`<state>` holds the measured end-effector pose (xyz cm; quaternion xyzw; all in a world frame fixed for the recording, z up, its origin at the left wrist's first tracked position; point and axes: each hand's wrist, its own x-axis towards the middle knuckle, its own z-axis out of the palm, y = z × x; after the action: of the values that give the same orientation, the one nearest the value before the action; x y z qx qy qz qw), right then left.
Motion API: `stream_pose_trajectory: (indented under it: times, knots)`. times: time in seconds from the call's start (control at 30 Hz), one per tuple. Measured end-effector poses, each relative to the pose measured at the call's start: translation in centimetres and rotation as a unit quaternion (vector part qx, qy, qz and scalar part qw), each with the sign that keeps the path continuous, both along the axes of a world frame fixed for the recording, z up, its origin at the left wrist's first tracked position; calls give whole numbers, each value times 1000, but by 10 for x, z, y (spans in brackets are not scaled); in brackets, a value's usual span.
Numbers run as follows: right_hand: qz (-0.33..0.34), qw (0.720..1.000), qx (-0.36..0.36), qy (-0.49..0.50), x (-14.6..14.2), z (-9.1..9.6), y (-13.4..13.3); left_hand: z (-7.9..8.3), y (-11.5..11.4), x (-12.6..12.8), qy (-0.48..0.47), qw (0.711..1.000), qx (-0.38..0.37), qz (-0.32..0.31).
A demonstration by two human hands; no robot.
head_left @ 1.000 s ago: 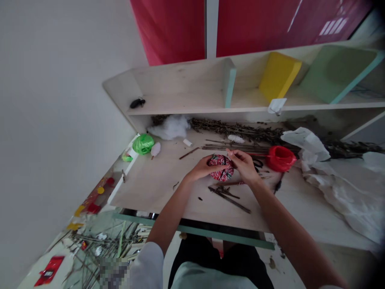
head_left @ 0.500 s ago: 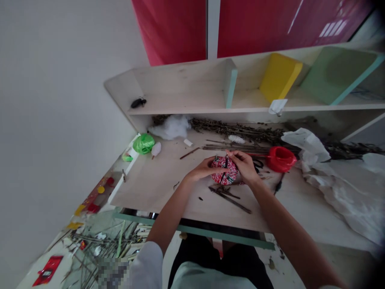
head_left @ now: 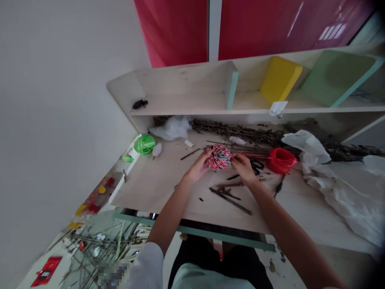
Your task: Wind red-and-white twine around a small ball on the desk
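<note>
The left hand (head_left: 197,168) and right hand (head_left: 243,169) hold a red-and-white twine ball (head_left: 218,157) up off the surface, between them; the left grip is closed around the ball's lower left side, with the fingers curled up onto it; the right grip is closed on the ball's right side, with the fingertips (head_left: 234,159) pressed against it; a thin red strand (head_left: 254,155) runs from near the ball to a red twine roll (head_left: 282,160), which rests on the surface to the right of the right hand; black-handled scissors (head_left: 256,166) lie just beside the right hand, between it and the roll; loose dark sticks (head_left: 231,201) lie on the pale wooden surface (head_left: 144,188) below both hands; dried twigs (head_left: 237,132) lie along the back of the surface; cotton wadding (head_left: 172,128) sits at the back left, near a green twine roll (head_left: 144,144); crumpled white plastic (head_left: 331,188) lies at the right; above, a shelf (head_left: 180,105) carries a black insect figure (head_left: 140,103), a yellow block (head_left: 281,80) and a pale green panel (head_left: 337,78); a pile of sticks (head_left: 102,241) lies on the floor at the lower left
</note>
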<state>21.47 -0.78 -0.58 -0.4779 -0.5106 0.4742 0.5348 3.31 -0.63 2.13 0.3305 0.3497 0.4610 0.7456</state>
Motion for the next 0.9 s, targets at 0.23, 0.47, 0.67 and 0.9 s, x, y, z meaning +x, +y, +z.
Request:
stream_pose_trajectory:
  times: [0.23,0.47,0.67,0.9]
  knots:
    - [-26,998,16,-61,-2,-1,0,1,3,-1,-28,999,-28,6]
    - [-13,994,19,-106,-4,1,-2,0,9,0,-39,996,-62,49]
    - [13,991,16,-134,-8,12,-8,2,12,-3,-30,987,-90,129]
    - [37,998,-15,-50,-10,22,-16,0,13,-2,61,982,-69,166]
